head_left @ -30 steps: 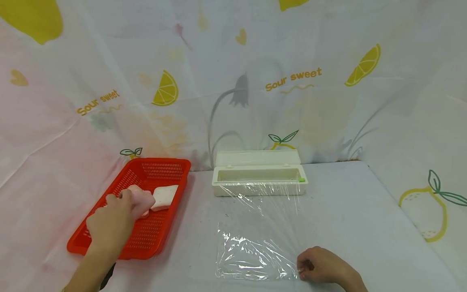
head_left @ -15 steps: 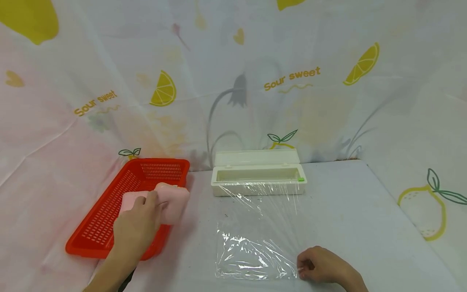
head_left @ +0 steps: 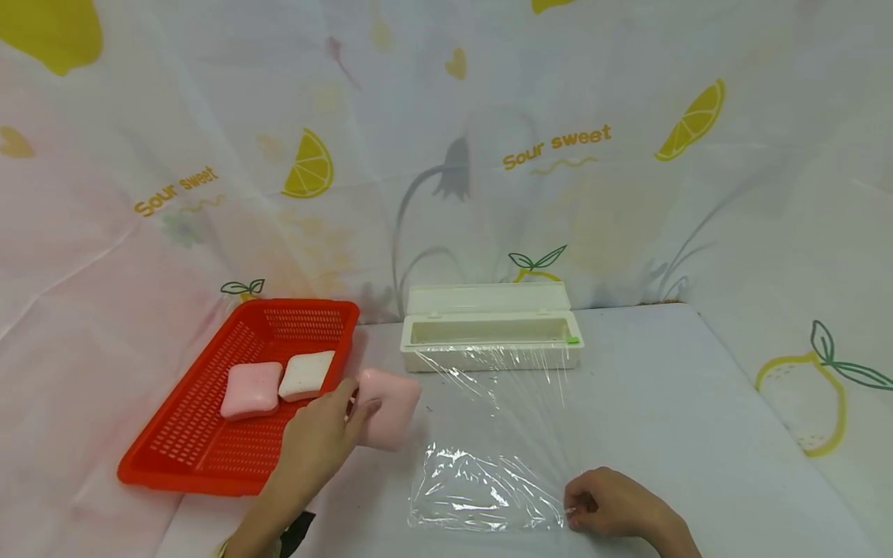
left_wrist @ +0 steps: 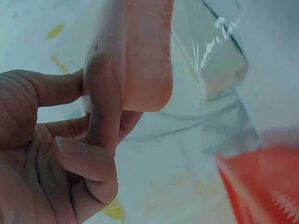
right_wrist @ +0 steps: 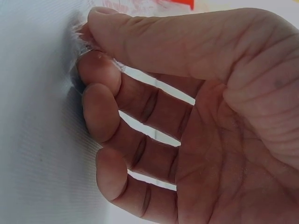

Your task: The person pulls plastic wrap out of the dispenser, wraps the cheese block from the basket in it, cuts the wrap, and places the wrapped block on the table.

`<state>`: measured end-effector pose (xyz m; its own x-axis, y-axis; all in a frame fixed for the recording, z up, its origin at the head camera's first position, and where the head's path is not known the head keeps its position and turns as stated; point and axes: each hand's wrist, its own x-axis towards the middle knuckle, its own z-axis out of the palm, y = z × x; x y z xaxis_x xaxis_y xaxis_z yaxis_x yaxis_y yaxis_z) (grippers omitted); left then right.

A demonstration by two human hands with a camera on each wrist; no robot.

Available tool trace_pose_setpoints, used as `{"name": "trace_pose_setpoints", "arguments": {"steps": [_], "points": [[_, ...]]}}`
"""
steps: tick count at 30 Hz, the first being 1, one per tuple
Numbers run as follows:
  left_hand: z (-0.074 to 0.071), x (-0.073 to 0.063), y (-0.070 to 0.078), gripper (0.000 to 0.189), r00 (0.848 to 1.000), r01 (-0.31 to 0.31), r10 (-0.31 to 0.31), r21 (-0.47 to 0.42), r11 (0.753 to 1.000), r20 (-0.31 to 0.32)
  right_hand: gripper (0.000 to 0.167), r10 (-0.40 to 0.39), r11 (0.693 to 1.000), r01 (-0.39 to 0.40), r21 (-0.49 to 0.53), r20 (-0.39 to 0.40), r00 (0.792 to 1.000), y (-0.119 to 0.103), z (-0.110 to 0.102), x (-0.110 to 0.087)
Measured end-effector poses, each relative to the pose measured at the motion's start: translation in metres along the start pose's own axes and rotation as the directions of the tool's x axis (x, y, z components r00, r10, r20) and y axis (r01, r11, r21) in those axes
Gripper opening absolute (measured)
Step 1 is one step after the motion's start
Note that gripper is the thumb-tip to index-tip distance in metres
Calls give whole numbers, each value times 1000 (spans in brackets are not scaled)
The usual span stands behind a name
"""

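Note:
My left hand [head_left: 317, 438] pinches a pink bar of soap [head_left: 387, 411] by its edge, held up between the red basket and the sheet of cling film [head_left: 481, 492]. In the left wrist view, thumb and fingers press on the flat faces of the soap [left_wrist: 148, 56]; its side is mottled. Clear film runs from a white dispenser box [head_left: 412, 358] toward me over the table, wrinkled and shiny at its near end. My right hand [head_left: 617, 504] pinches the near right corner of the film between thumb and forefinger, close to the tabletop; its other fingers are curled.
A red plastic basket [head_left: 174, 488] stands on the left, with a pink soap bar [head_left: 251, 387] and a white speckled one [head_left: 304, 375] inside. The dispenser's lid [head_left: 488, 297] is raised at the back, near a lemon-print cloth [head_left: 432, 93] hanging behind the white table [head_left: 663, 403].
My left hand has lifted the pink soap out of the basket and carried it right, toward the film. My right hand has stayed at the film's corner.

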<state>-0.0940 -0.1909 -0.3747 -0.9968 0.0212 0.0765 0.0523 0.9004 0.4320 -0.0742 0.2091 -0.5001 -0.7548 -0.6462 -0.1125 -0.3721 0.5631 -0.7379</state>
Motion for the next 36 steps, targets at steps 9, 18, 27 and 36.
{"name": "trace_pose_setpoints", "arguments": {"steps": [9,18,27,36], "points": [[36,18,6,37,982,15,57,-375,927,180,19,11,1000,-11,11,1,1000,1,0,0],[69,36,9,38,936,29,180,-574,818,304,18,34,999,-34,30,2,999,0,0,-1],[107,41,20,39,880,130,219,-658,742,421,19,37,999,-37,25,-4,999,-1,1,1],[133,43,28,35,887,115,208,-633,765,412,19,29,1000,-29,7,-22,999,-1,3,0]]}}
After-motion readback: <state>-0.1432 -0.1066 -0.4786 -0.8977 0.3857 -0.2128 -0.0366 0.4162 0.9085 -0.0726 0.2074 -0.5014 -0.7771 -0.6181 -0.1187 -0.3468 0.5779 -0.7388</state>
